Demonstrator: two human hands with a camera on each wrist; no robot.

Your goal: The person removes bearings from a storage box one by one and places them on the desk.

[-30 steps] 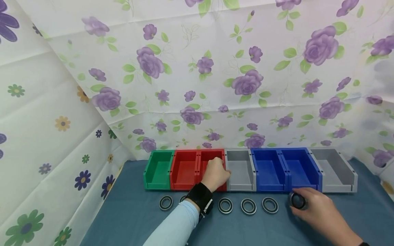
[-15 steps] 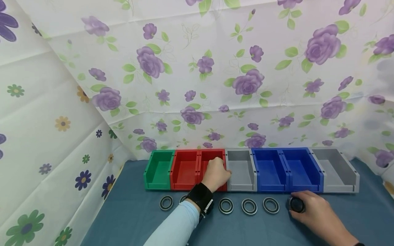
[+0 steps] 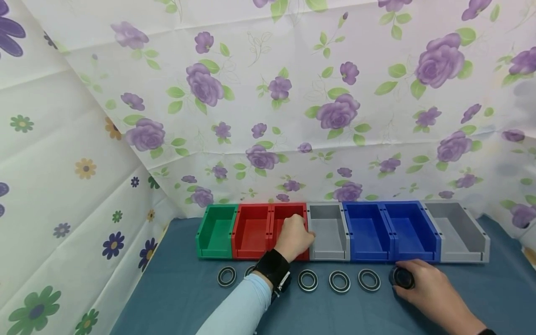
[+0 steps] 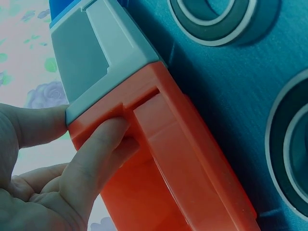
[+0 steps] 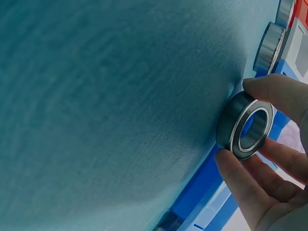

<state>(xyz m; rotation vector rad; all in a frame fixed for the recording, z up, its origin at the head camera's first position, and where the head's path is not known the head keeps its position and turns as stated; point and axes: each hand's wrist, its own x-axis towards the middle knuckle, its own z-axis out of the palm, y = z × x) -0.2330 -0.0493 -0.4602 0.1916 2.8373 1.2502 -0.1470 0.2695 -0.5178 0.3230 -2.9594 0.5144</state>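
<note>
My left hand (image 3: 293, 236) reaches to the second red bin (image 3: 276, 226). In the left wrist view its thumb presses near the grey bin's edge (image 4: 89, 98) and its fingers lie inside the red bin, pinching the adjoining walls. My right hand (image 3: 437, 291) grips a ball bearing (image 3: 403, 278) in front of the right blue bin (image 3: 412, 232). Thumb and fingertips hold this bearing (image 5: 257, 129) by its outer rim in the right wrist view; whether it touches the table I cannot tell. Further bearings (image 3: 369, 280) lie flat in a row to its left, one partly hidden by my left wrist.
The row of bins runs from a green bin (image 3: 217, 231) at the left to a grey bin (image 3: 460, 232) at the right. A blue cloth (image 3: 343, 316) covers the table. Flower-printed sheeting (image 3: 293, 116) hangs behind the bins and at the left.
My right hand has shifted slightly toward me with the bearing, whose upper face has turned a little. My left hand stays at the red bin's edge.
</note>
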